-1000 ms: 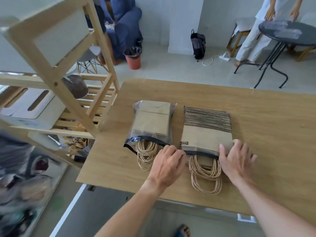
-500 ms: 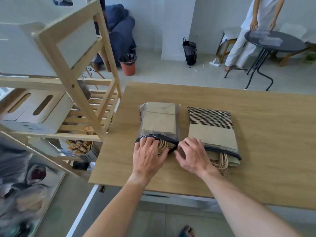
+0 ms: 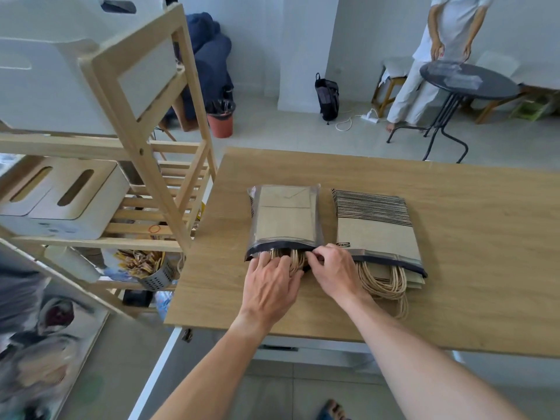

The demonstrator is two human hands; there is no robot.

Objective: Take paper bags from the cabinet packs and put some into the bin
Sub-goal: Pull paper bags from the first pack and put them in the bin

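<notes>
Wooden shelf [image 3: 145, 165] flanks table [image 3: 454, 237], striped pack [image 3: 375, 225] alongside.

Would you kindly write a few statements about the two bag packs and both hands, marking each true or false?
1. Both hands work at the open end of the clear plastic pack of plain brown paper bags. True.
2. The pack of black-striped brown paper bags lies left of the plain pack. False: it lies to the right.
3. The left hand has its fingers on the twisted paper handles. True.
4. The right hand rests flat on the wooden table. False: it pinches the plain pack's dark rim.
</notes>
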